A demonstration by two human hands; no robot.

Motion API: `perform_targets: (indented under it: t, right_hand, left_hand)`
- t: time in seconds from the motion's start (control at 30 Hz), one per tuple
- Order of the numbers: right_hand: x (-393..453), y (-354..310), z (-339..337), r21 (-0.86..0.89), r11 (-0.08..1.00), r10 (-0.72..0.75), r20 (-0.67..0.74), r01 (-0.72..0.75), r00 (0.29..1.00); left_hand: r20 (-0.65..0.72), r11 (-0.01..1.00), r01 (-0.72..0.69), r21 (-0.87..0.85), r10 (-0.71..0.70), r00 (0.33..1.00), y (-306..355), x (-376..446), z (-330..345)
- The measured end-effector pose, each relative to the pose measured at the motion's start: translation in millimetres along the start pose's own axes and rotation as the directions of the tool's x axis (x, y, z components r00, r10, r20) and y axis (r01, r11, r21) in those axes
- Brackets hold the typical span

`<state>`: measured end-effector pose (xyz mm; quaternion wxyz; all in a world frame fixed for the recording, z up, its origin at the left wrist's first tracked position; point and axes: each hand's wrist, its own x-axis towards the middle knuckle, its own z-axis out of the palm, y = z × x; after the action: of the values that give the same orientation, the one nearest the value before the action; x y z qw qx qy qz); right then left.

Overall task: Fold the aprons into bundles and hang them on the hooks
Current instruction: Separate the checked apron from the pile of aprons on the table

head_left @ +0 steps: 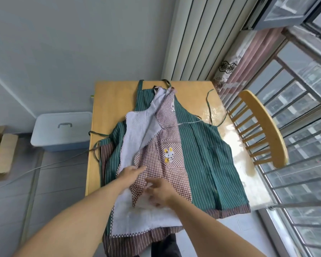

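Observation:
A brown checked apron [167, 145] with a rabbit patch lies on top of a green striped apron [208, 160] on the wooden table [115, 101]. The checked apron's right half is folded over to the left, so its pale lining [137, 130] shows. My left hand [132, 172] rests flat on the folded edge near the lining. My right hand [158, 190] presses on the lower part of the checked cloth, fingers spread. A brown striped apron [141, 238] peeks out beneath the green one at the near edge. No hooks are in view.
A wooden chair [263, 127] stands at the table's right side, by a barred window [304, 164]. A pale blue lidded box [63, 130] sits on the floor to the left, with a cardboard box [2, 153] beyond it. Apron ties trail over the table edges.

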<state>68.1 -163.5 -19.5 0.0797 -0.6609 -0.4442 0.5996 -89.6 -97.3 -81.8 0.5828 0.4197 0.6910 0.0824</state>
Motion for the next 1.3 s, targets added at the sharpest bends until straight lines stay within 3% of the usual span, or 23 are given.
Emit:
perform_targets:
  t: [0.07, 0.13, 0.17, 0.23, 0.3, 0.43, 0.57, 0.67, 0.8, 0.9, 0.97, 1.0, 1.1, 1.17, 1.23, 1.3]
  right_hand:
    - [4.3, 23.0, -14.6, -0.267, 0.964, -0.075, -0.334, -0.018, 0.94]
    - [3.1, 42.8, -29.7, -0.411, 0.907, -0.107, -0.433, -0.09, 0.895]
    - [0.1, 48.0, -35.6, -0.395, 0.913, -0.061, -0.378, -0.101, 0.924]
    - [-5.8, 56.7, -40.2, -0.399, 0.908, 0.074, -0.139, -0.125, 0.987]
    - [-11.1, 65.3, -39.2, -0.499, 0.859, 0.146, 0.031, -0.111, 0.989]
    - [-19.7, 83.8, -27.3, -0.547, 0.83, 0.219, 0.132, -0.113, 0.967]
    - [-28.9, 97.8, -13.6, -0.656, 0.754, 0.125, 0.099, -0.03, 0.987]
    - [-33.4, 106.8, -6.6, -0.655, 0.756, 0.092, 0.137, 0.02, 0.986]
    - [-31.1, 109.2, -0.7, -0.559, 0.829, 0.138, 0.235, 0.018, 0.962]
    - [-20.2, 112.5, 1.9, -0.503, 0.863, 0.13, 0.136, -0.045, 0.982]
    - [-19.0, 108.6, -0.8, -0.473, 0.873, 0.116, -0.035, -0.119, 0.993]
    - [-21.3, 105.8, -3.8, -0.466, 0.869, 0.124, -0.117, -0.165, 0.985]
    - [-32.2, 104.0, -13.8, -0.484, 0.82, 0.153, -0.332, -0.307, 0.931]
    - [-39.3, 113.1, -20.9, -0.415, 0.822, 0.179, -0.461, -0.39, 0.869]
    - [-46.0, 125.6, -26.3, -0.278, 0.856, 0.255, -0.506, -0.436, 0.824]
    - [-51.1, 138.2, -28.9, -0.131, 0.884, 0.354, -0.437, -0.448, 0.827]
  left_hand:
    - [-0.012, 0.999, 0.023, 0.029, -0.023, 1.0, -8.0, 6.8, 3.8]
    - [-0.062, 0.994, 0.009, 0.106, -0.002, 0.998, -15.0, 14.8, 8.8]
    - [-0.088, 0.991, -0.01, 0.137, 0.022, 0.996, -17.7, 17.2, 10.8]
    - [-0.16, 0.989, -0.049, 0.139, 0.072, 0.985, -18.6, 16.5, 11.9]
    - [-0.243, 0.986, -0.08, 0.148, 0.115, 0.963, -14.1, 10.8, 6.7]
    - [-0.315, 0.994, -0.072, 0.077, 0.093, 0.945, -11.9, 8.2, -9.9]
    - [0.018, 0.994, 0.074, -0.08, -0.073, 0.997, -22.5, -5.3, -19.3]
    - [0.239, 0.978, 0.185, 0.101, -0.204, 0.949, -31.1, -16.9, -16.8]
    - [0.334, 0.922, 0.241, 0.303, -0.339, 0.88, -34.6, -24.7, -15.1]
    - [0.364, 0.881, 0.183, 0.437, -0.359, 0.86, -42.4, -30.2, -22.1]
    - [0.425, 0.85, 0.137, 0.509, -0.387, 0.818, -48.3, -35.5, -26.2]
    - [0.415, 0.858, 0.141, 0.494, -0.375, 0.829, -51.3, -36.9, -28.4]
    - [0.309, 0.955, 0.253, 0.157, -0.291, 0.906, -51.5, -40.1, -30.2]
    - [0.283, 0.954, 0.29, -0.077, -0.259, 0.924, -47.4, -42.3, -26.2]
    - [0.226, 0.954, 0.277, -0.118, -0.245, 0.943, -44.2, -39.8, -19.2]
    - [0.083, 0.977, 0.21, -0.036, -0.207, 0.975, -49.2, -31.8, -7.7]
